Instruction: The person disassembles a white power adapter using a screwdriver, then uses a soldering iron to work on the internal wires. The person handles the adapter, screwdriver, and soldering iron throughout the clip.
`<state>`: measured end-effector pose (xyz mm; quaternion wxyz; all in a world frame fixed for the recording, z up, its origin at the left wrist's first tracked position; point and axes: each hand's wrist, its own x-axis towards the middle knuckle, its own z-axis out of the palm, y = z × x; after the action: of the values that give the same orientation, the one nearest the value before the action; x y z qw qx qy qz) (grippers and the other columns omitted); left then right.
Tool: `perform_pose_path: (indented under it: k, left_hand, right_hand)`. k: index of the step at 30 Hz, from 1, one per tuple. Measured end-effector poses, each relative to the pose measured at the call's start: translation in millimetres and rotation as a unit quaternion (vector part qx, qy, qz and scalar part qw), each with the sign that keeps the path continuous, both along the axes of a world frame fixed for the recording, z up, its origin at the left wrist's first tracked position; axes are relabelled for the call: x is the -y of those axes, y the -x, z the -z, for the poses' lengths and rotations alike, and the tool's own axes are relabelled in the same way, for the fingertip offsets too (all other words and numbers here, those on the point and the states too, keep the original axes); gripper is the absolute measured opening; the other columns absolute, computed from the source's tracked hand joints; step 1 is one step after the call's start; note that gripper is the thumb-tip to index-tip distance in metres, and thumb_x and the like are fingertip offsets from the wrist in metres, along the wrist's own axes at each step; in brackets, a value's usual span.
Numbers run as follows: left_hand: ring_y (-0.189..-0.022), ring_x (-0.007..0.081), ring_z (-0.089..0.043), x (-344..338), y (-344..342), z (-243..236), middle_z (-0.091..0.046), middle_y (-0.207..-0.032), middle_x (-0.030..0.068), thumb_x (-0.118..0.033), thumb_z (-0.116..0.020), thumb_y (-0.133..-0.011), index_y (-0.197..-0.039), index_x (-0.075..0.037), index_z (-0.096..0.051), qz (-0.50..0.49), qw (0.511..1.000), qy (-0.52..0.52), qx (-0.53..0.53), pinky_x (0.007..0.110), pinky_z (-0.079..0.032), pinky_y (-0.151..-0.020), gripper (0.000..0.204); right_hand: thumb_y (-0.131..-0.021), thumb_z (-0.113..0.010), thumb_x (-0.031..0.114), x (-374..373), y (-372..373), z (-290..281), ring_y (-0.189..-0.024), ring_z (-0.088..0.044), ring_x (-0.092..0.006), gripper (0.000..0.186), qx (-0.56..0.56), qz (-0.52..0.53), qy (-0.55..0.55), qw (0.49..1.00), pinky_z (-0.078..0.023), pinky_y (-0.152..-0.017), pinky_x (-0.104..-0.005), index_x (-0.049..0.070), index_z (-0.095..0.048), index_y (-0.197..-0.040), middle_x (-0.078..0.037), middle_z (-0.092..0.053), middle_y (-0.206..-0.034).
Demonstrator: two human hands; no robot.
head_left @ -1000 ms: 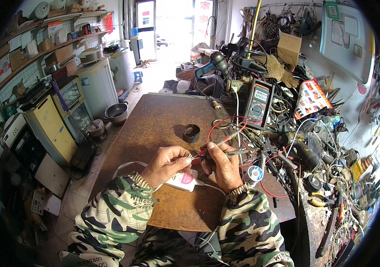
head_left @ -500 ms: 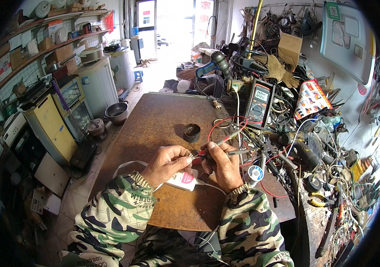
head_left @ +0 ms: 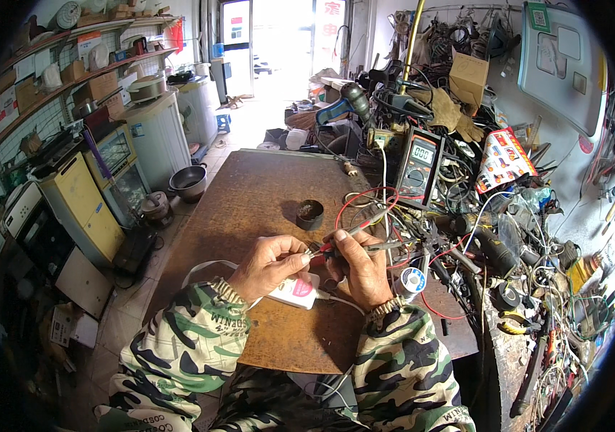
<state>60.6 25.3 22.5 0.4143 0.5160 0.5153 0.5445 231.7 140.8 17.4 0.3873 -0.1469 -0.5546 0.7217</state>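
Note:
Over the near half of the brown table, both hands meet close together. My left hand (head_left: 273, 263) pinches a small piece, too hidden by the fingertips to name. My right hand (head_left: 362, 268) is closed around the multimeter's test probes (head_left: 327, 247); a red tip points at the pinched piece, and a grey-black shaft sticks out to the right. A red lead loops back from the hand toward the multimeter (head_left: 421, 164), which leans upright with its display lit. Below the hands lies a white power strip (head_left: 297, 291) with a white cord.
A small dark round tin (head_left: 310, 214) stands on the table (head_left: 250, 189) beyond the hands. Beside my right wrist is a solder spool (head_left: 412, 281). Cables, pliers (head_left: 516, 322) and tools crowd the right side. A pan (head_left: 189, 183) sits on the floor at left.

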Motion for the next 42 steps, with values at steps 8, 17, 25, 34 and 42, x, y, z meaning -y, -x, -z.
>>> perform_pose_path:
  k: [8, 17, 25, 34, 42]
  left_hand:
    - [-0.076, 0.0104, -0.066, -1.6, -1.8, -1.0, -0.068, -0.085, 0.0052, -0.013, -0.061, -0.098, -0.1, 0.003, -0.062, -0.012, 1.0, -0.006, -0.007, 0.025, -0.054, -0.07, 0.016]
    - [-0.077, 0.0124, -0.067, -2.0, -3.4, 1.3, -0.068, -0.085, 0.0076, -0.013, -0.06, -0.098, -0.1, 0.006, -0.062, -0.014, 1.0, -0.018, 0.011, 0.026, -0.055, -0.072, 0.018]
    - [-0.075, 0.0134, -0.067, -1.1, -1.7, 5.1, -0.068, -0.084, 0.0084, -0.015, -0.061, -0.099, -0.101, 0.003, -0.061, -0.014, 1.0, -0.022, 0.01, 0.027, -0.055, -0.071, 0.018]
    - [-0.078, 0.0134, -0.067, -0.8, -2.1, 1.4, -0.068, -0.086, 0.0086, -0.012, -0.06, -0.098, -0.1, 0.006, -0.062, -0.017, 1.0, -0.019, 0.002, 0.027, -0.055, -0.073, 0.019]
    - [-0.078, 0.0139, -0.068, -1.7, -3.4, 2.1, -0.067, -0.086, 0.0079, -0.013, -0.061, -0.098, -0.1, 0.006, -0.061, -0.014, 0.999, -0.022, 0.024, 0.028, -0.056, -0.074, 0.019]
  right_hand:
    - [-0.1, -0.06, 0.025, 5.4, -0.2, -3.9, -0.052, -0.048, -0.0061, 0.028, -0.001, 0.012, -0.015, 1.0, -0.035, -0.046, -0.0235, 0.003, -0.064, -0.083, 0.002, -0.056, -0.064]
    - [-0.1, -0.061, 0.03, -0.8, 0.9, 2.8, -0.05, -0.047, -0.0058, 0.032, 0.0, 0.007, -0.023, 1.0, -0.032, -0.044, -0.0232, 0.004, -0.062, -0.082, 0.001, -0.056, -0.061]
    - [-0.1, -0.06, 0.029, -0.6, 1.6, 3.8, -0.051, -0.047, -0.0051, 0.031, 0.003, 0.001, -0.038, 0.999, -0.032, -0.045, -0.023, 0.002, -0.065, -0.087, 0.002, -0.056, -0.061]
    - [-0.1, -0.06, 0.029, -4.4, 4.2, 9.1, -0.053, -0.048, -0.0055, 0.032, -0.003, 0.008, -0.045, 0.999, -0.034, -0.047, -0.0238, 0.001, -0.066, -0.086, 0.001, -0.057, -0.062]
    - [-0.1, -0.059, 0.029, -2.4, 2.0, 4.5, -0.05, -0.048, -0.0063, 0.031, 0.01, 0.012, -0.046, 0.999, -0.034, -0.045, -0.0235, 0.002, -0.065, -0.087, 0.0, -0.057, -0.062]
